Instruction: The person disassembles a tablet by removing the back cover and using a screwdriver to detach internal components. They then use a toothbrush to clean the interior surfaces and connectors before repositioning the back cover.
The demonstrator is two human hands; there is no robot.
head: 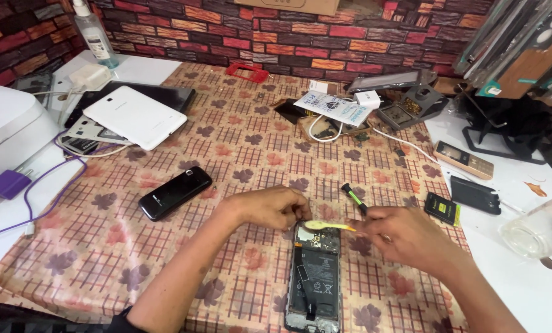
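Note:
An opened smartphone [313, 280] lies face down on the patterned tablecloth, back cover off, battery and boards showing. My left hand [270, 206] rests at its top left corner, fingertips on the frame. My right hand [405, 237] is at its top right and pinches a yellow strip [328, 226] that stretches across the phone's top edge. A small screwdriver [354, 197] with a black and green handle is also in the right hand, pointing up and away.
A black feature phone [175, 192] lies to the left. A white tablet [135, 116] sits on dark devices at far left, beside a white machine [8, 126] and purple cable [41, 200]. A phone battery [442, 208], dark cover [475, 195] and keypad phone [463, 160] lie right.

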